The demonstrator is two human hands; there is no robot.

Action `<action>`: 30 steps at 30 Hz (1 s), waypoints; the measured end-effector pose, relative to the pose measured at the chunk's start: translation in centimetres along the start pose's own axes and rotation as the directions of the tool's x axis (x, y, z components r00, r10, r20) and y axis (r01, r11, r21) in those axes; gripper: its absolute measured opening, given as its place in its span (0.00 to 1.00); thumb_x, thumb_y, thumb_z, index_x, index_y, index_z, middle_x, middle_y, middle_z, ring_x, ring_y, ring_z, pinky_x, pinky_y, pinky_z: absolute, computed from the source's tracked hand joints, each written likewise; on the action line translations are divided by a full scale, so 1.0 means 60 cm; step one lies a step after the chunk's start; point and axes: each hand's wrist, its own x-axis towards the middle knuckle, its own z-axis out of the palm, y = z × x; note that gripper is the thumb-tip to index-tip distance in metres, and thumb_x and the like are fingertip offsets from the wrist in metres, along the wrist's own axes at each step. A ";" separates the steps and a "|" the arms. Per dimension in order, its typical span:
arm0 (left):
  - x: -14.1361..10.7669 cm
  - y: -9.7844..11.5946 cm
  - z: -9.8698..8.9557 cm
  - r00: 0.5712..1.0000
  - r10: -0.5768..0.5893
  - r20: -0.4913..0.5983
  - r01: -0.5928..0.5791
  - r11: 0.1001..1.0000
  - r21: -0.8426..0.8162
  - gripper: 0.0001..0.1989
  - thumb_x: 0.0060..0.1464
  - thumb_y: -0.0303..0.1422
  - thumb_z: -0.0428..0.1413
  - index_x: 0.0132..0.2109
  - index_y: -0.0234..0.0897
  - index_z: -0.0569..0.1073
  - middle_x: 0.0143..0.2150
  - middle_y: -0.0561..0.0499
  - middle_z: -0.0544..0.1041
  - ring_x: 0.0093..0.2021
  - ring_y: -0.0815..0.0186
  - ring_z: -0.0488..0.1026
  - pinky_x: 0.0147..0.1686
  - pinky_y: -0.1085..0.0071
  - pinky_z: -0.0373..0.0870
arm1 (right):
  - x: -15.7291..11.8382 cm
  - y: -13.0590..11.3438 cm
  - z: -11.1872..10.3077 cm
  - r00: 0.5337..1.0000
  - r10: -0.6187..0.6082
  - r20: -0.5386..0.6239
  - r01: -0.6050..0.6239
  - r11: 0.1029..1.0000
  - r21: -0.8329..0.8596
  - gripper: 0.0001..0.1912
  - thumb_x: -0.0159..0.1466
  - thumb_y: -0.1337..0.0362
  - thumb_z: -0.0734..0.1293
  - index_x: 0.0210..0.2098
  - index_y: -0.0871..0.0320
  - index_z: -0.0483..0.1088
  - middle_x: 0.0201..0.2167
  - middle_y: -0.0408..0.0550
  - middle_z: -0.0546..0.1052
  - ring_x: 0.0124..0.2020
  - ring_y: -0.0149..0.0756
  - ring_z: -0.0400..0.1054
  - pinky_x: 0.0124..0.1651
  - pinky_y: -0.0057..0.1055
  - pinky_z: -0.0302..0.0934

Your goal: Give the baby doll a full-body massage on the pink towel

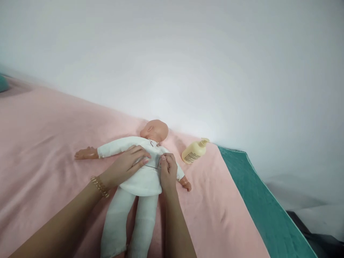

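A baby doll (142, 181) in white cloth lies stretched out, its bare head pointing away from me and its face not showing. My left hand (131, 161) rests flat on the left part of its torso, fingers extended and slightly apart. At the right side of the torso, my right hand (168, 168) is closed, thumb pressed against the curled fingers. What those fingers pinch is hidden; they touch the white cloth. A thin dark line crosses the doll's middle between both hands. A gold-coloured bracelet (100, 186) circles my left wrist.
A pale yellow pump bottle (194, 152) leans at a tilt right of the doll. Pink cloth (53, 143) lies wrinkled beneath, with a green surface (258, 193) along its right edge. A white wall (172, 64) rises behind. A green object (3, 84) shows at far left.
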 end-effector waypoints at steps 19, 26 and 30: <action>0.018 -0.019 0.023 0.997 -0.067 -0.026 0.069 0.995 0.070 0.19 0.67 0.45 0.44 0.46 0.38 0.72 0.48 0.46 0.77 0.52 0.56 0.69 0.55 0.56 0.62 | 0.019 0.018 0.018 0.982 0.126 0.139 -0.115 0.990 -0.081 0.11 0.67 0.60 0.59 0.33 0.55 0.71 0.37 0.48 0.77 0.44 0.40 0.69 0.51 0.37 0.62; 0.013 -0.022 0.027 0.996 -0.029 -0.080 0.035 0.997 0.071 0.18 0.67 0.44 0.43 0.51 0.38 0.70 0.53 0.45 0.75 0.56 0.56 0.68 0.58 0.58 0.60 | 0.012 0.020 0.021 0.994 -0.015 0.107 0.015 1.000 -0.005 0.10 0.68 0.62 0.60 0.43 0.55 0.72 0.48 0.51 0.76 0.54 0.38 0.67 0.61 0.38 0.58; 0.013 -0.018 0.027 0.996 -0.075 -0.057 0.079 0.994 0.075 0.19 0.68 0.45 0.42 0.47 0.37 0.71 0.49 0.46 0.76 0.53 0.56 0.70 0.55 0.58 0.62 | 0.014 0.022 0.024 0.990 0.026 0.135 -0.017 0.998 -0.066 0.10 0.68 0.63 0.60 0.40 0.56 0.73 0.45 0.51 0.77 0.51 0.39 0.68 0.60 0.38 0.58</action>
